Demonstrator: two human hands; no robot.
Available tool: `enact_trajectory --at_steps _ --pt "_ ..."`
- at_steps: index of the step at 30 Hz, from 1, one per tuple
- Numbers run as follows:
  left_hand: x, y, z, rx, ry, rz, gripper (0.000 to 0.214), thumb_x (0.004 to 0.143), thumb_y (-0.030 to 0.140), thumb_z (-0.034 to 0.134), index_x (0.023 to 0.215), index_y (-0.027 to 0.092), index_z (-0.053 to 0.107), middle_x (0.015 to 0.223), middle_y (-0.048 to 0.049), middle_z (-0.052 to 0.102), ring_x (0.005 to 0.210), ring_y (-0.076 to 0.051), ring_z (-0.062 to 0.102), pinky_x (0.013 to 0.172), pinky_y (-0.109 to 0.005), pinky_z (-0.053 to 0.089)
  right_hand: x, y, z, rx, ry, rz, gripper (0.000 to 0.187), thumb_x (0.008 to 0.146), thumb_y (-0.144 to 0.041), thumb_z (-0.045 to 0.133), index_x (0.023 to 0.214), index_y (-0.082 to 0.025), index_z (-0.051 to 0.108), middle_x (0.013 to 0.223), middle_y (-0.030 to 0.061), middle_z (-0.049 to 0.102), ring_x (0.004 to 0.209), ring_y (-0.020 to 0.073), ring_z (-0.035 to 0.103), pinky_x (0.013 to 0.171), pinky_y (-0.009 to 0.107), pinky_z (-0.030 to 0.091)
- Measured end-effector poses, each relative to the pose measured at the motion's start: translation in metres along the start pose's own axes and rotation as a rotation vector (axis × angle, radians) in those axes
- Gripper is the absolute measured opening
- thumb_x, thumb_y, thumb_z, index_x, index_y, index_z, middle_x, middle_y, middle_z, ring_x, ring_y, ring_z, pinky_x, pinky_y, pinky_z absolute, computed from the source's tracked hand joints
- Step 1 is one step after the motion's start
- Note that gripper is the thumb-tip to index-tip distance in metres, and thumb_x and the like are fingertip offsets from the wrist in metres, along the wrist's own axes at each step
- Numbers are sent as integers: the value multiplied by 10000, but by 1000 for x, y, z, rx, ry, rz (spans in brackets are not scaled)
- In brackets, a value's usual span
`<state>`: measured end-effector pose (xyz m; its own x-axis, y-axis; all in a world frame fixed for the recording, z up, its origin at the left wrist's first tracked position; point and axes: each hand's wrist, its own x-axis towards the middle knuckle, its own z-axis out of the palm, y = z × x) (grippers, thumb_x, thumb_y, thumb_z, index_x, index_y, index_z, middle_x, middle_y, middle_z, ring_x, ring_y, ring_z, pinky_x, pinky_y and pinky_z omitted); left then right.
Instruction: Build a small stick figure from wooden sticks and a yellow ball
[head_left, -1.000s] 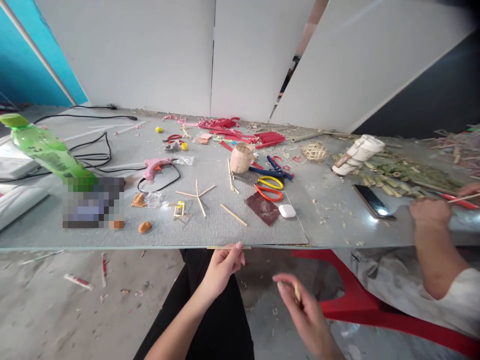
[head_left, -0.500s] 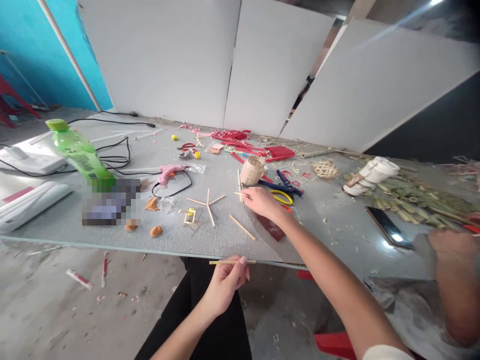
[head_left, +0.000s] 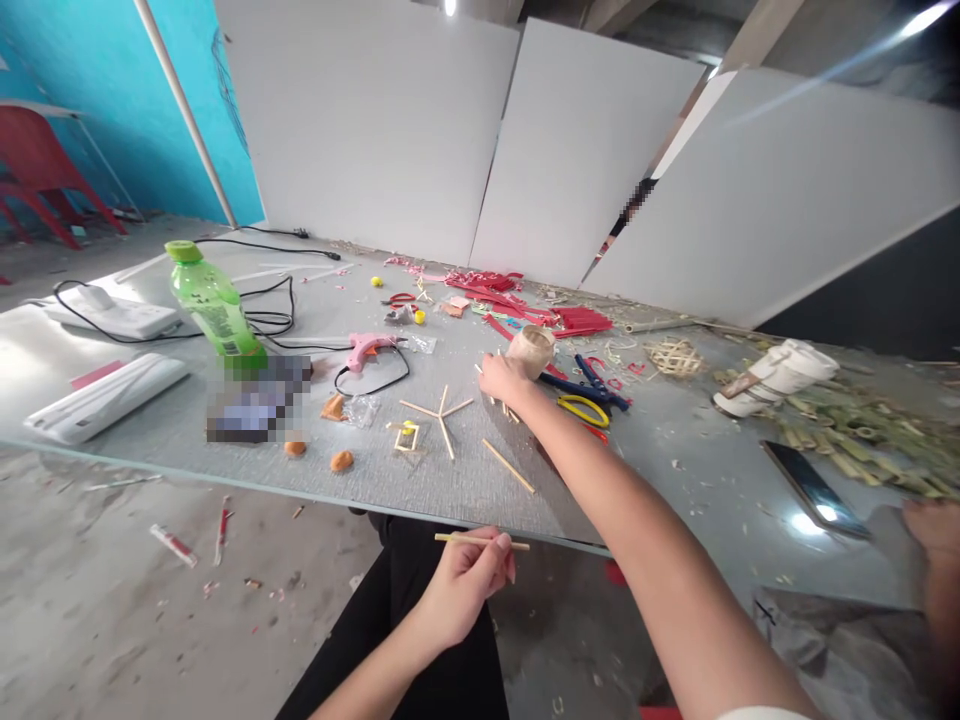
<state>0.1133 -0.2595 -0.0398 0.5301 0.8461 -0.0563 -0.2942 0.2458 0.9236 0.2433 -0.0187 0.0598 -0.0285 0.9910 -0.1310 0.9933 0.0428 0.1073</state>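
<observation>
My left hand [head_left: 466, 588] is closed at the table's front edge, pinching a thin wooden stick [head_left: 454, 539] held level. Farther forward, my right hand [head_left: 502, 380] reaches over the table beside a small round container [head_left: 535, 346]. Its fingers are closed, and the tip of a short stick [head_left: 478, 369] pokes out from them. Several stick ends show under that hand, partly hidden. Between the hands lies a single loose stick [head_left: 508, 466]. To its left are a star-like figure of joined sticks [head_left: 441, 414] and a small square stick frame [head_left: 407, 438].
A pink glue gun [head_left: 369, 350] with its cord, a green bottle [head_left: 214, 305] and a white power strip [head_left: 120, 315] stand left. Blue-handled pliers [head_left: 589, 388], a woven ball [head_left: 673, 356], a phone [head_left: 814, 488] and cut stalks [head_left: 862, 430] lie right. Another person's hand [head_left: 934, 525] rests at the right edge.
The view has shifted left, so the table's things appear farther right. My right hand has moved slightly nearer the round container's left side. My left hand keeps its stick.
</observation>
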Motion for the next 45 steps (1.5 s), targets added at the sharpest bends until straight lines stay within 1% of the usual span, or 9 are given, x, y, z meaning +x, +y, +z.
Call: enact_trajectory --at_steps 4,10,14,19,23,28,32,38,45 --pt "0 6 -6 -36 37 20 643 916 772 534 689 170 524 514 65 320 494 -82 255 507 -268 174 -36 2 -10 25 92 -37 380 1077 -266 464 1331 -18 598 1256 279 692 1180 330 676 968 401 494" --pt "4 10 -17 -42 138 80 617 942 748 516 722 172 517 531 77 285 500 -81 237 501 -256 159 -153 27 13 436 130 -433 308 1078 -347 458 1039 -213 732 981 37 788 821 168 711 748 266 483" --pt "7 0 -17 -27 144 105 583 975 698 508 749 161 537 526 78 301 507 -80 237 507 -248 176 -194 49 48 396 283 -366 240 1057 -299 484 1135 -234 701 1034 45 800 819 186 747 723 286 481" --pt "5 -9 -15 171 156 167 519 1050 577 448 790 150 589 545 67 320 505 -84 277 505 -238 202 -186 49 63 45 266 -125 306 1045 -431 501 1115 -179 660 783 85 783 705 288 760 587 312 413" --pt "-2 2 -20 800 332 477 387 1084 332 450 796 152 635 585 20 496 511 -90 458 538 -247 277 -175 38 59 -70 115 -87 247 1020 -354 506 1031 -154 651 803 140 781 759 342 767 624 334 412" --pt "-1 25 -27 1299 485 693 262 1059 248 506 1247 181 674 796 -30 762 637 -140 697 552 -251 372 -176 39 58 -34 62 -120 169 962 -248 524 911 -159 658 826 152 782 792 339 764 643 335 394" --pt "17 34 -34 1462 421 635 319 1063 308 487 1311 221 669 782 -18 777 631 -167 723 511 -268 366 -180 50 57 72 51 -123 163 977 -277 519 940 -190 652 791 87 775 732 266 740 607 306 352" --pt "52 44 -35 1839 213 417 384 1079 321 443 1380 171 629 721 -60 752 627 -249 738 490 -306 319 -185 61 62 605 -30 -162 122 965 -278 522 918 -213 614 697 1 727 613 169 622 567 271 324" --pt "68 61 -23 2043 -45 342 335 992 44 492 1299 40 625 746 -115 723 729 -258 747 551 -306 357 -188 63 73 544 46 -128 149 959 -270 552 842 -211 623 586 -22 659 527 148 570 529 268 269"
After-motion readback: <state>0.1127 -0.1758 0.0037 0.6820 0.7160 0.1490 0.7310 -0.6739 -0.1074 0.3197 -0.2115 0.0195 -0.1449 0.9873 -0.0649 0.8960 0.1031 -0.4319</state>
